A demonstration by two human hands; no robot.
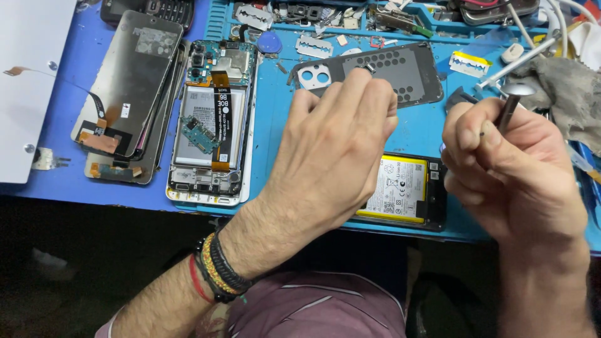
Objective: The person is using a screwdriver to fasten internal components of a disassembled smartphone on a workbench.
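Well left of both hands, a detached screen [128,81] lay beside an opened phone [213,119] with its board exposed. The left hand [332,150] pinched a small dark part [368,66] between its fingertips, just over the perforated black back cover [400,72]; what the part was could not be made out. Below and between the hands sat a phone with a yellow battery [400,188]. The right hand [507,163] was closed around a metal-handled tool [510,106], held upright

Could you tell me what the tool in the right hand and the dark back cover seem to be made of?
The tool in the right hand looks like bare metal: grey and shiny. The back cover looks like matt dark plastic, thin and perforated, though that is less sure.
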